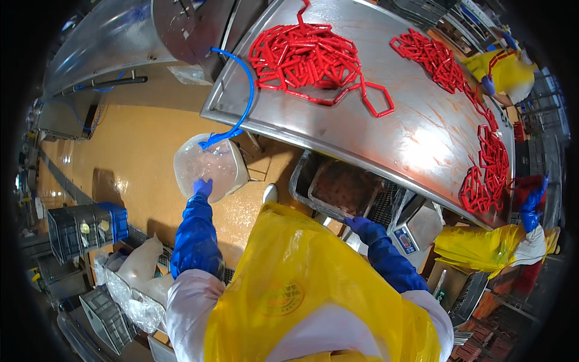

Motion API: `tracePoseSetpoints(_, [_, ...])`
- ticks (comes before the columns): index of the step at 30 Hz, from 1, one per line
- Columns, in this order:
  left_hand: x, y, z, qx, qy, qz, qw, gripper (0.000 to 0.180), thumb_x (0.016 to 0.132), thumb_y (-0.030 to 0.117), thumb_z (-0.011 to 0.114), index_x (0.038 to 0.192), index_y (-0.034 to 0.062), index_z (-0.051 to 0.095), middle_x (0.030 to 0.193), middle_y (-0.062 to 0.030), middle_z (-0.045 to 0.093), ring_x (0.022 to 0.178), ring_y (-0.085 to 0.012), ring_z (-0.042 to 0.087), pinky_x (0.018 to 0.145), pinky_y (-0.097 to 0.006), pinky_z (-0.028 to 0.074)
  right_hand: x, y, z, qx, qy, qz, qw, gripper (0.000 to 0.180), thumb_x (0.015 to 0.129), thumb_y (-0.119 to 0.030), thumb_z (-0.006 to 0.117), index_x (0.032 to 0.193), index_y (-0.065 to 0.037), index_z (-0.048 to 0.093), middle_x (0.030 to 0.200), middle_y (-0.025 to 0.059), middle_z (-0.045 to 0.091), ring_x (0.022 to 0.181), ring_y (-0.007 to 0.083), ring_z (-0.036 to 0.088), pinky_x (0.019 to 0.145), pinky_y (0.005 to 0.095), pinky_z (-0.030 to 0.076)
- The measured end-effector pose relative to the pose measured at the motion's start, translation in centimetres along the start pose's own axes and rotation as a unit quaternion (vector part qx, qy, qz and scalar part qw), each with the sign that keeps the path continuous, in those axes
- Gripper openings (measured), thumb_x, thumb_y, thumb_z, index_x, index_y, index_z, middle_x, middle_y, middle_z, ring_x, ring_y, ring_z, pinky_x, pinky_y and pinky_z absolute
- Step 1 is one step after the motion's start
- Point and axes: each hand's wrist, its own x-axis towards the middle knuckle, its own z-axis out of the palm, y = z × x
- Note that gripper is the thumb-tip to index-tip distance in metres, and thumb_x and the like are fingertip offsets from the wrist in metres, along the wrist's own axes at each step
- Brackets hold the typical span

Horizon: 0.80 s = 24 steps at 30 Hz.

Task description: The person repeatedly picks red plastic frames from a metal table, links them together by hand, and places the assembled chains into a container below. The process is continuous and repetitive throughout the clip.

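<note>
Bucket (236, 178) stands mouth up, axis upright, by left hand (203, 189); I cannot tell either grip's closure.

Heaped red sausage links (304, 57) lie on the steel table (386, 142)

1 head-worn fisheye, left of 2, facing down over near apron (265, 259), hands (203, 188) (358, 224).

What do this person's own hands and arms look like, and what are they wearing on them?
The left hand and right hand wear thin violet-blue gloves. Shiny, wrinkled deep-blue oversleeves cover both forearms. Above them, loose white sleeves cover the upper arms. I can't make out any markings on the gloves or sleeves.
</note>
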Motion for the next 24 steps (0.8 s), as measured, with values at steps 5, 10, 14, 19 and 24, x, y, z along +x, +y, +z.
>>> tracePoseSetpoints(5, [-1.5, 14.8, 3.8, -0.63, -0.474, -0.186, 0.586, 0.03, 0.101, 0.029, 0.051, 0.086, 0.006, 0.064, 0.076, -0.0061, 0.065, 0.065, -0.0166, 0.064, 0.062, -0.029, 0.055, 2.0, -11.3, -5.2, 0.175, 0.08, -0.186, 0.963, 0.052, 0.096, -0.048, 0.056, 0.124, -0.005, 0.064, 0.111, 0.0143, 0.071, 0.103, 0.0315, 0.067, 0.091, 0.0425, 0.052])
tracePoseSetpoints(10, [-14.9, 36.5, -8.8, -0.214, -0.708, 0.295, 0.605, 0.03, 0.102, 0.018, 0.055, 0.126, 0.0012, 0.063, 0.121, -0.0107, 0.067, 0.105, -0.019, 0.066, 0.096, -0.033, 0.052, -4.0, -22.0, -10.4, 0.423, -0.119, -0.349, 0.828, 0.049, 0.102, -0.04, 0.052, 0.132, -0.002, 0.061, 0.122, 0.0084, 0.067, 0.109, 0.0222, 0.063, 0.099, 0.0368, 0.048])
tracePoseSetpoints(14, [-13.1, 33.7, -12.9, -0.247, -0.714, 0.071, 0.651, 0.033, 0.101, 0.021, 0.059, 0.126, 0.0001, 0.063, 0.119, -0.0093, 0.067, 0.103, -0.0192, 0.067, 0.097, -0.033, 0.052, -16.9, -16.8, -11.5, 0.423, -0.219, -0.426, 0.769, 0.052, 0.104, -0.039, 0.049, 0.139, -0.002, 0.055, 0.139, 0.0133, 0.058, 0.125, 0.0252, 0.056, 0.11, 0.04, 0.038])
tracePoseSetpoints(19, [-6.9, 16.5, -1.2, 0.062, -0.095, 0.049, 0.992, 0.052, 0.091, 0.04, 0.065, 0.122, -0.0017, 0.064, 0.121, -0.0221, 0.067, 0.111, -0.0347, 0.066, 0.096, -0.042, 0.052, -5.8, -1.1, -4.4, -0.122, -0.073, -0.21, 0.967, 0.042, 0.099, -0.042, 0.052, 0.123, -0.01, 0.068, 0.123, 0.0171, 0.067, 0.113, 0.0348, 0.064, 0.1, 0.0437, 0.047])
tracePoseSetpoints(24, [-8.5, 12.0, 3.8, 0.213, -0.196, 0.081, 0.954, 0.061, 0.081, 0.043, 0.071, 0.122, 0.0003, 0.059, 0.117, -0.0258, 0.065, 0.108, -0.0416, 0.064, 0.094, -0.048, 0.05, -4.0, -7.1, -19.1, 0.209, 0.463, -0.277, 0.816, 0.028, 0.097, -0.032, 0.059, 0.099, -0.005, 0.069, 0.094, 0.0188, 0.068, 0.088, 0.0389, 0.066, 0.079, 0.0489, 0.051])
